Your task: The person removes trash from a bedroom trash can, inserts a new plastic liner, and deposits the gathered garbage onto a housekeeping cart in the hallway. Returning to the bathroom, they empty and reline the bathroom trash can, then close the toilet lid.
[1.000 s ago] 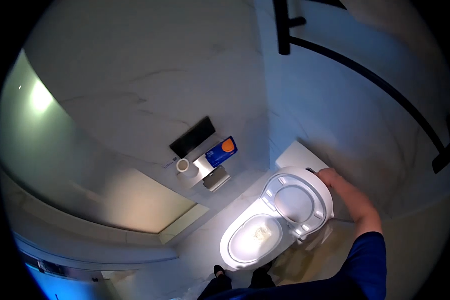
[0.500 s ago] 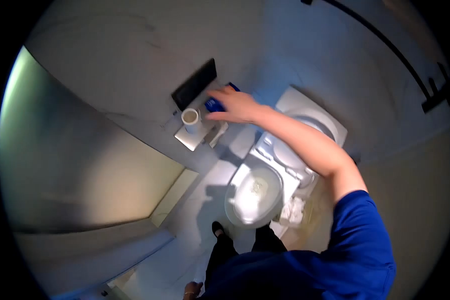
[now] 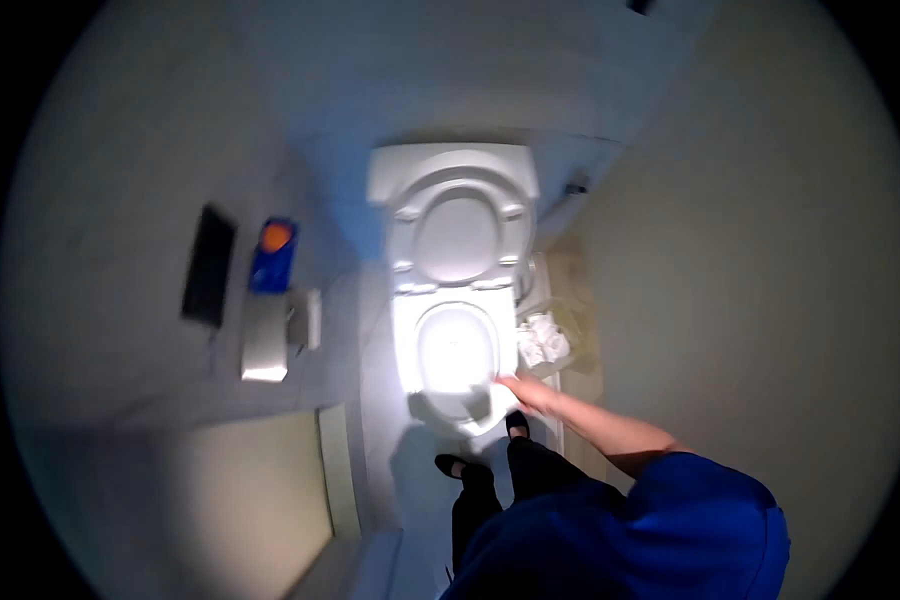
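The fingers of my right hand (image 3: 532,393) are closed at the front right of the toilet bowl (image 3: 406,350), around a pale white object (image 3: 504,401). It blends with the white rim, so its exact shape is hard to make out. Whether it touches the rim I cannot tell. The bowl stands uncovered below my hand, with its raised lid (image 3: 457,235) leaning at the back. My left hand is out of view.
On the left wall is a metal shelf (image 3: 264,345) with a blue packet (image 3: 274,262) bearing an orange spot. Beside it is a dark wall panel (image 3: 209,265). A bin with crumpled white paper (image 3: 543,340) stands right of the toilet. My shoes (image 3: 450,466) are before the bowl.
My right hand has moved from the blue packet down to the bowl's front. The white hollow cylinder no longer shows on the shelf. My left hand has left the view, which has turned.
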Motion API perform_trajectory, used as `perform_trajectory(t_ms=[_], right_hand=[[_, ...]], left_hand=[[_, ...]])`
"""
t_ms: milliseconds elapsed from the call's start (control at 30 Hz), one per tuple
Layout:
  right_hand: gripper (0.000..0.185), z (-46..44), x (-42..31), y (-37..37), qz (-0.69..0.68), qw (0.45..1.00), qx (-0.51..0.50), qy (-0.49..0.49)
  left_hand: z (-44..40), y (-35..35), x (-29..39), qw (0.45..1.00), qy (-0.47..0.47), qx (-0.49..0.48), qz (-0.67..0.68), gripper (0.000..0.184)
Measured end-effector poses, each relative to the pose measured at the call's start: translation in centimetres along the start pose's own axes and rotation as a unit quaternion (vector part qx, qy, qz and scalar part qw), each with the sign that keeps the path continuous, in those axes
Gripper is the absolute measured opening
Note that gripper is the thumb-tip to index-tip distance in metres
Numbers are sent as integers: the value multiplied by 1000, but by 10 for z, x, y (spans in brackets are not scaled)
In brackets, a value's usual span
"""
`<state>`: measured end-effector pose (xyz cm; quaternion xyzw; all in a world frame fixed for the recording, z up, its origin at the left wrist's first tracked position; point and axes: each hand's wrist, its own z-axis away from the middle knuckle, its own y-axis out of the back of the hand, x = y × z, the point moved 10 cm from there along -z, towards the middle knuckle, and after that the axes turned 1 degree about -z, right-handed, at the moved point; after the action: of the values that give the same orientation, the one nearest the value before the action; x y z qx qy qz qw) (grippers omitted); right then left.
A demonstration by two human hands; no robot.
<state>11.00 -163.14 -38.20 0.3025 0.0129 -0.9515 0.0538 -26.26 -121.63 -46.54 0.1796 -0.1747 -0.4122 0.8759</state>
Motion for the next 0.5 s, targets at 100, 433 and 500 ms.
perform_trajectory(t_ms=[100,433,500], right_hand=[[39,44,116,84,-130,982,88,-106],[55,-172,305,240,-322,893,228,-218],[56,-241,382,231,-280,896,238,-249]], left_hand=[[-24,23,43,999,-24,2,-46,32],[-46,14,170,991,-13,19,-135,29],[-43,5,171,988,-5,20,-154,29]])
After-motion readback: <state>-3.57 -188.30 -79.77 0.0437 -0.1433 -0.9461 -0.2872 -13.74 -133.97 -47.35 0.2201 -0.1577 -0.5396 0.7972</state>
